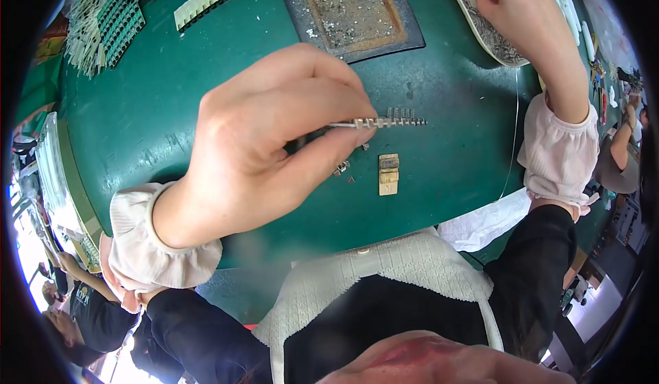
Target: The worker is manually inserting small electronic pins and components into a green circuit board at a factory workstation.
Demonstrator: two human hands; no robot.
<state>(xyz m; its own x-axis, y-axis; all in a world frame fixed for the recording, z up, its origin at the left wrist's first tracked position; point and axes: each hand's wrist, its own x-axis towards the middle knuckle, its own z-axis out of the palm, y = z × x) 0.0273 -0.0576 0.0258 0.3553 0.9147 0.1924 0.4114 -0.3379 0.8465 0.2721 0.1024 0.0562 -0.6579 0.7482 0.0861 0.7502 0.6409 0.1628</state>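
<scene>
My left hand is closed, thumb against fingers, on a thin toothed metal strip that points to the right above the green table. Just beyond the strip shows a small grid-like metal piece. Below it lies a small tan, stepped block, and a few tiny metal parts sit by my left fingertips. At the upper right, my right hand has its fingers curled together over a pale-rimmed tray of thin metal pins. Whatever those fingers grip is hidden.
A dark square plate with a recessed, residue-covered pan stands at the back. Left of it are a pale connector strip and green circuit boards with white leads. A white plastic bag hangs at the near edge. People work at both sides.
</scene>
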